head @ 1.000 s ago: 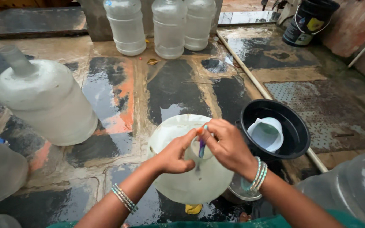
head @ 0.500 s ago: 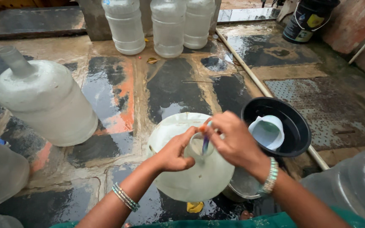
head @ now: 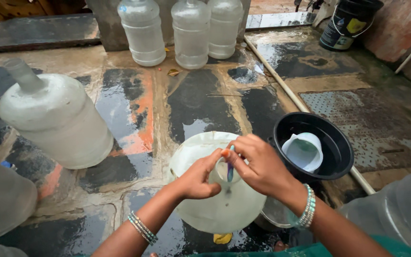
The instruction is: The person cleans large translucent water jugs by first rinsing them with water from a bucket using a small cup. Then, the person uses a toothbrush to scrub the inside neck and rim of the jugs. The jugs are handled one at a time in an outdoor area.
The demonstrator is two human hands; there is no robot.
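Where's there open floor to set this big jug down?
Free: the wet slabs between the three upright bottles, the tipped jug and the black basin. Crowded: around both hands at the jug, hemmed by the basin and another jug on the right.

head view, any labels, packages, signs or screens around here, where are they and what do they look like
Label on the black bucket: far right at the top, a yellow patch beside a smaller blue one on its side.
No signs or screens show; the large clear water jugs at the back, standing upright, look unlabelled.
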